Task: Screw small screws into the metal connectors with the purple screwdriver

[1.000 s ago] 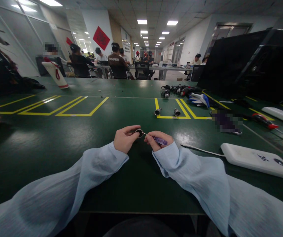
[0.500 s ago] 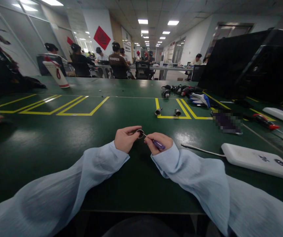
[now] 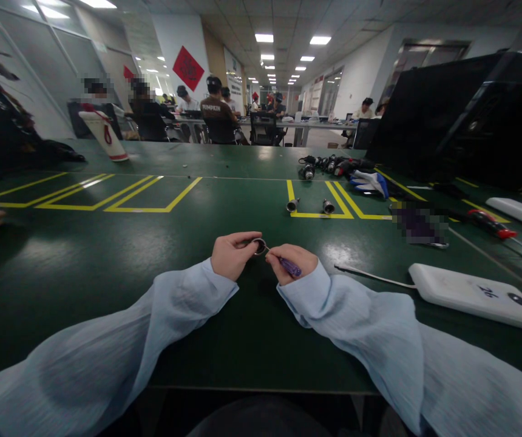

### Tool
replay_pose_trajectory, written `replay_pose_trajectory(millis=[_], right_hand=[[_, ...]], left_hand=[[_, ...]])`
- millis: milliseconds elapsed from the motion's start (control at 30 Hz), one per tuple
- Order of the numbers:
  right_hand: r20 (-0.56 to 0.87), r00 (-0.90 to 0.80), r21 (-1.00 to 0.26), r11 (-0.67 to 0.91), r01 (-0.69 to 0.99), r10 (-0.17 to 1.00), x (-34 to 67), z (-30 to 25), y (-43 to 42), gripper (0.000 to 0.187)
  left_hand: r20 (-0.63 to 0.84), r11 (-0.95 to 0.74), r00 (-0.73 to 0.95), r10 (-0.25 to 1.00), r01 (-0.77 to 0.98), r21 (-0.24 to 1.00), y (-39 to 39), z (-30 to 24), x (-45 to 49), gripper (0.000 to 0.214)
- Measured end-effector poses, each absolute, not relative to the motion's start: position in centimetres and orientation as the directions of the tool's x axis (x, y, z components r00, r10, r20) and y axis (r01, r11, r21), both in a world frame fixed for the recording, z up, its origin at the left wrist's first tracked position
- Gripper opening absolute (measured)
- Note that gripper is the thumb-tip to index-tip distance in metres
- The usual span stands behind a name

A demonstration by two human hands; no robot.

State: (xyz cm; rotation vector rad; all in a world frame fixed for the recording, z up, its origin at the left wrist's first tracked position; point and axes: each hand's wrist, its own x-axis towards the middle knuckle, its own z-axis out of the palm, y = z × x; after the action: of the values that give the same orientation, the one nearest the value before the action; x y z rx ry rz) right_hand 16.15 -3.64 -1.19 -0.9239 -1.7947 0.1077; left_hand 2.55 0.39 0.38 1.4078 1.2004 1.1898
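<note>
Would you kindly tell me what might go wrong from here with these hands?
The purple-handled tool in the right hand, angled toward the round part, might slip and jab the left hand gripping it. If dropped, that part might roll across the smooth green table.

Pretty sure this is a big open-plan office with a workshop-style bench in it. The green worktop (image 3: pixel 74 273) is marked out in yellow tape (image 3: pixel 138 210), with small metal parts (image 3: pixel 328 207) and a red-and-black screwdriver (image 3: pixel 491 223) lying around. Further back there are people (image 3: pixel 215 109) sitting at long desks (image 3: pixel 315 125), black office chairs (image 3: pixel 263 127), rows of ceiling light panels (image 3: pixel 264 38), plus glass partitions (image 3: pixel 28 67) over on the left.
</note>
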Motion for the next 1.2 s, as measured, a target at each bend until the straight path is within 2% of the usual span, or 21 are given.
replay_pose_trajectory(millis=[267, 400, 467, 533, 600, 633, 733, 800, 933, 1200], right_hand=[[0.770, -0.151, -0.449, 0.695, 0.562, 0.620, 16.1, -1.4, -3.6, 0.015], [0.757, -0.120, -0.496, 0.684, 0.535, 0.643, 15.8, -1.2, -3.9, 0.015], [0.731, -0.074, -0.565, 0.662, 0.492, 0.679, 15.9, -0.7, -4.2, 0.015], [0.631, 0.022, -0.722, 0.576, 0.383, 0.776, 16.3, 0.1, -4.2, 0.018], [0.395, 0.123, -0.909, 0.369, 0.193, 0.910, 17.0, 1.0, -4.0, 0.027], [0.285, 0.140, -0.956, 0.272, 0.107, 0.948, 17.4, 1.3, -3.8, 0.033], [0.158, 0.150, -0.982, 0.171, -0.083, 0.976, 18.5, 1.7, -2.8, 0.042], [0.123, 0.176, -0.982, 0.145, -0.119, 0.977, 18.7, 1.4, -2.3, 0.041], [0.111, 0.235, -0.993, 0.117, -0.014, 0.966, 18.6, 0.4, -2.0, 0.038], [0.224, 0.208, -0.949, 0.163, 0.271, 0.952, 18.5, -0.2, -2.1, 0.041]], left_hand=[[0.125, -0.134, 0.070, 0.990, 0.153, 0.979, 0.5, 0.2, 2.4, 0.029], [0.122, -0.129, 0.059, 0.991, 0.151, 0.980, 0.5, 0.2, 2.4, 0.027], [0.103, -0.111, 0.067, 0.992, 0.126, 0.986, 0.6, 0.3, 2.4, 0.027], [0.064, -0.069, 0.076, 0.995, 0.062, 0.996, 0.8, 0.3, 2.4, 0.028], [0.030, -0.027, 0.069, 0.997, -0.031, 0.999, 1.1, 0.2, 2.3, 0.029], [0.016, -0.012, 0.060, 0.998, -0.077, 0.997, 1.3, 0.2, 2.3, 0.029], [-0.015, 0.021, 0.039, 0.999, -0.161, 0.987, 1.5, 0.2, 2.2, 0.028], [-0.032, 0.038, 0.037, 0.999, -0.167, 0.985, 1.5, 0.2, 2.2, 0.027], [-0.032, 0.039, 0.044, 0.999, -0.163, 0.986, 1.3, 0.4, 2.2, 0.028], [-0.020, 0.028, 0.050, 0.999, -0.176, 0.984, 1.2, 0.5, 2.3, 0.026]])
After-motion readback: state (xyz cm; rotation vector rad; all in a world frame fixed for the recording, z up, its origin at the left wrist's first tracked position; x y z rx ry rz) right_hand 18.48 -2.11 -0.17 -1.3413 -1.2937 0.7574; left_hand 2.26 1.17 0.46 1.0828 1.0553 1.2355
